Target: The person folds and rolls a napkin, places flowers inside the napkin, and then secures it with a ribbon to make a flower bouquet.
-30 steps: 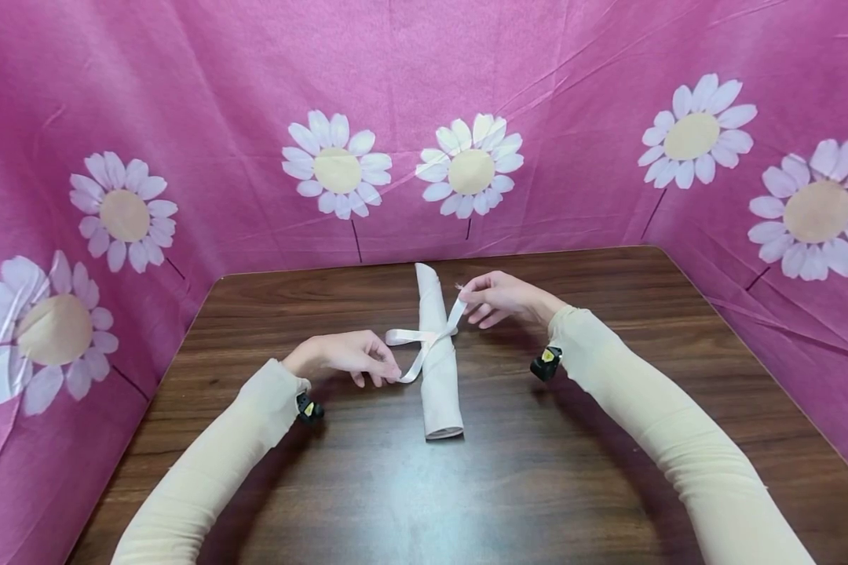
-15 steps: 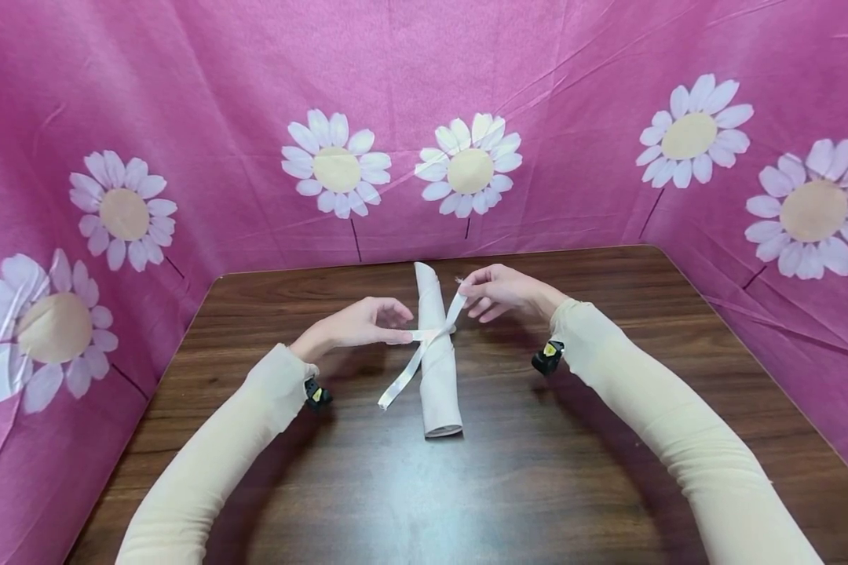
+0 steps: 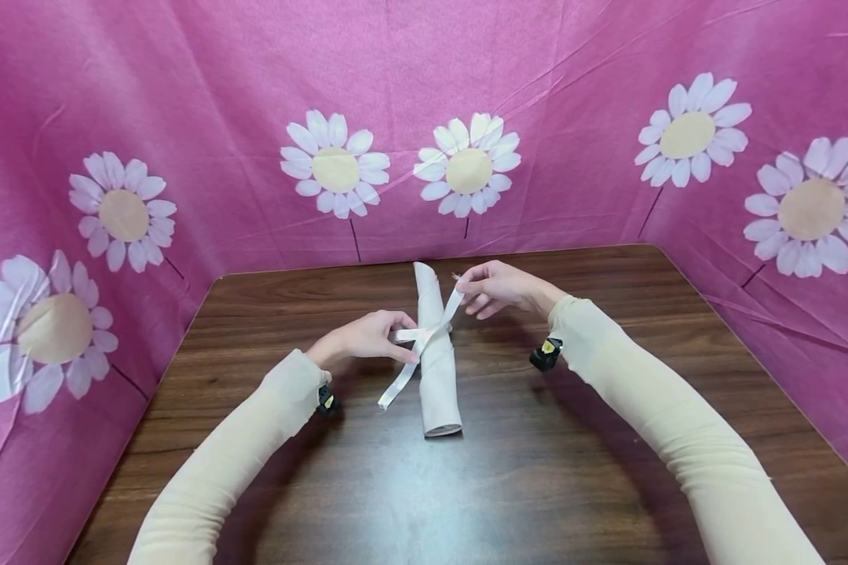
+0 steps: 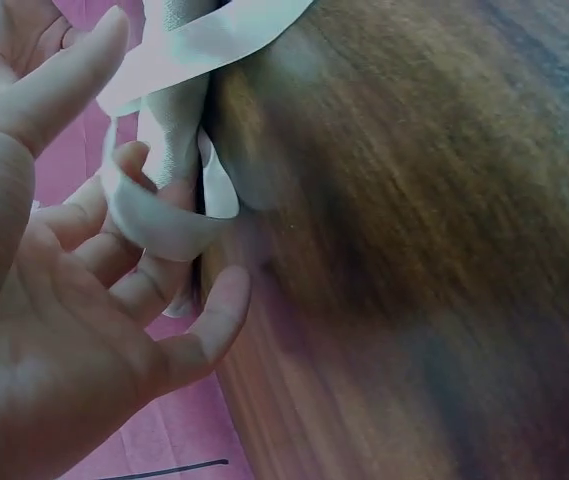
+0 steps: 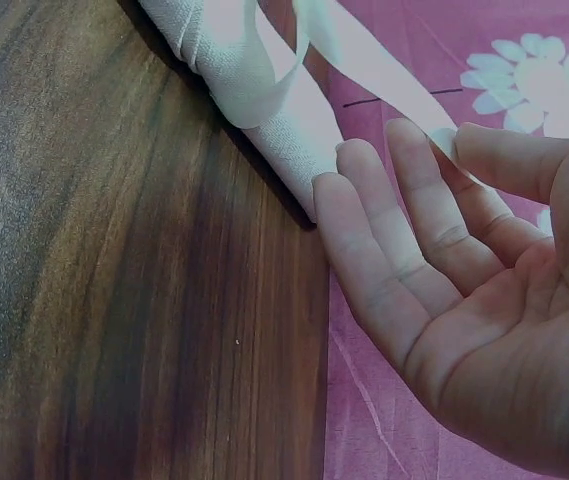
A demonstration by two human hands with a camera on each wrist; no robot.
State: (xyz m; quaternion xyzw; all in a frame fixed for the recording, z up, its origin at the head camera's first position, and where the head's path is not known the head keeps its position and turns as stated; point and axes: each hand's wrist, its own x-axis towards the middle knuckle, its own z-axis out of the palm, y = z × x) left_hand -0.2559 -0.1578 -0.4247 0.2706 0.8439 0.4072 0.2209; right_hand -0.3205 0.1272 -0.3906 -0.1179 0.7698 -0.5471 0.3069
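Observation:
A rolled off-white cloth [image 3: 440, 392] lies lengthwise on the brown wooden table, with a white satin ribbon [image 3: 451, 308] crossed around its middle. My right hand [image 3: 500, 289] pinches one ribbon end between thumb and index finger, raised to the right of the roll; its other fingers spread loosely in the right wrist view. On the left side, my left hand [image 3: 371, 336] reaches to the roll, thumb apart from the fingers. The left wrist view has a ribbon loop [image 4: 164, 228] hanging between that thumb and the relaxed fingers. The ribbon's free tail [image 3: 396, 388] slants down toward the near left.
The wooden table [image 3: 311, 486] ends at a back edge beyond the roll. A pink curtain [image 3: 410, 63] printed with white daisies surrounds the table at the back and both sides. Both sleeves carry small black wrist devices, one near the right cuff [image 3: 572, 318].
My left hand has let go of the ribbon tail, lifted, then moved right to the ribbon crossing. The tail now hangs free at the lower left. My right hand keeps its pinch almost in place.

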